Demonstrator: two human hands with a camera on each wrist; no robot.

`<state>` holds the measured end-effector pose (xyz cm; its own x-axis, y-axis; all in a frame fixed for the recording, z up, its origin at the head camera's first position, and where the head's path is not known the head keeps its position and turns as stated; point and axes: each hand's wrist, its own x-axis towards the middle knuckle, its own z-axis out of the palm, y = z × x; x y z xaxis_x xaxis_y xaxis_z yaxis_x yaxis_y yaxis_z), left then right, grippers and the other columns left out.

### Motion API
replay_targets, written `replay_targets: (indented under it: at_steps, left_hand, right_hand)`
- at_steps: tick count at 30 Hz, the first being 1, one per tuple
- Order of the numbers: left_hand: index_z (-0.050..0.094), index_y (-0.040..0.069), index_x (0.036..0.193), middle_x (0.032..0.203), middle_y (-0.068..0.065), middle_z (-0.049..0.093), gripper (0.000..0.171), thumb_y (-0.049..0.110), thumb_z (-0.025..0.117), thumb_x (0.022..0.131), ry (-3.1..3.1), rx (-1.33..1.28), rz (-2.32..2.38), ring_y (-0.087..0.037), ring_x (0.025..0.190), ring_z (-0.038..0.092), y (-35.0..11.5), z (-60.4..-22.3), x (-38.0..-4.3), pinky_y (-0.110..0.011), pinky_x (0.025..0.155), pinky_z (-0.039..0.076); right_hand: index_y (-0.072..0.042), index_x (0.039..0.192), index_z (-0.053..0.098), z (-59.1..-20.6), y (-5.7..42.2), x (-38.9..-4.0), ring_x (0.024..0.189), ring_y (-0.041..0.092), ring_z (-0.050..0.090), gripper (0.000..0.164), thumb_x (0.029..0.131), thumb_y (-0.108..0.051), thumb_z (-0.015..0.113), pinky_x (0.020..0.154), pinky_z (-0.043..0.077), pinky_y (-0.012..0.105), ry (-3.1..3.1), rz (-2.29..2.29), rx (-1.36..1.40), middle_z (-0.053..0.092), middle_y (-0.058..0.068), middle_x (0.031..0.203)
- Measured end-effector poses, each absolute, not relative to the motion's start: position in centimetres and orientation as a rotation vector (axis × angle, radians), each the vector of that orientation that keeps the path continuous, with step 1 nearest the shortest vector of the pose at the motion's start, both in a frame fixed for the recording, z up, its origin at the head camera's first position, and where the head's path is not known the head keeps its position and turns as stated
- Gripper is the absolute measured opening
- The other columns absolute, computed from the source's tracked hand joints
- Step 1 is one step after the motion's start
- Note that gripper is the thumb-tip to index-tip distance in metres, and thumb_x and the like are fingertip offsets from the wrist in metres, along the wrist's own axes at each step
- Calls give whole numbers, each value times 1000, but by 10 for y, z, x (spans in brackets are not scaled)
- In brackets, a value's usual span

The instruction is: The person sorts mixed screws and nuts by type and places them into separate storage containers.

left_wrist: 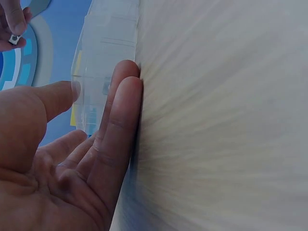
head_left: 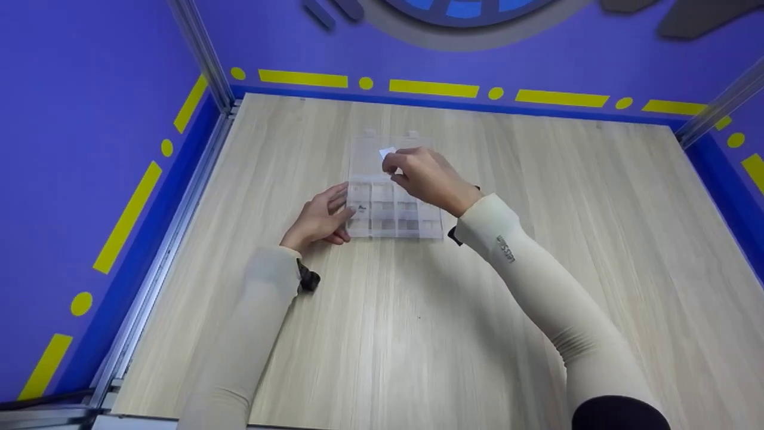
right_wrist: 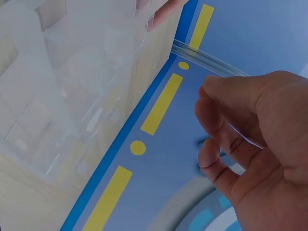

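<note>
A clear plastic compartment box (head_left: 407, 222) lies on the table with its lid (head_left: 365, 156) folded back, away from me. My left hand (head_left: 322, 218) holds the box's left side, thumb over the edge and fingers alongside, low against the tabletop. A small dark part (head_left: 362, 207) sits in a left compartment near that thumb. My right hand (head_left: 427, 176) is above the box, with thumb and fingertips pinched together. Between them, in the left wrist view, is a tiny push-button switch (left_wrist: 15, 38), pale and square with a dark round centre. A small white piece (head_left: 387, 153) shows beyond the right fingers.
The wood-grain table (head_left: 406, 334) extends around the box on all sides. Blue panels (head_left: 310, 54) with yellow marks stand behind and at both sides. A metal frame rail (head_left: 167, 248) runs along the left edge.
</note>
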<state>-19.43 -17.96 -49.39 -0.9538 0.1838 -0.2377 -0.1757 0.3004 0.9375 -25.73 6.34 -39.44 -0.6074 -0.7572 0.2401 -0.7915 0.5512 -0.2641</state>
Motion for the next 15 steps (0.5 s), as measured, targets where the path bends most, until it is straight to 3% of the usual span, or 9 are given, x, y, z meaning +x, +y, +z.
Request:
replay_targets:
  at_steps: [7,15]
  left_hand:
    - [33,21,162,155,-5,50,66,20,63,104,2280,-17,1688,-24,63,72,-179,-494,-195,-35,53,62]
    - [31,20,163,157,-7,47,67,22,63,104,2294,-29,1658,-23,63,72,-180,-493,-195,-34,55,62]
  right_hand:
    - [-7,106,74,-400,47,-259,90,20,69,12,94,-5,76,82,60,33,-2699,534,1375,73,6,100]
    - [-9,116,77,-410,30,-260,97,21,71,19,100,-5,68,89,60,32,-2753,476,1395,73,7,109]
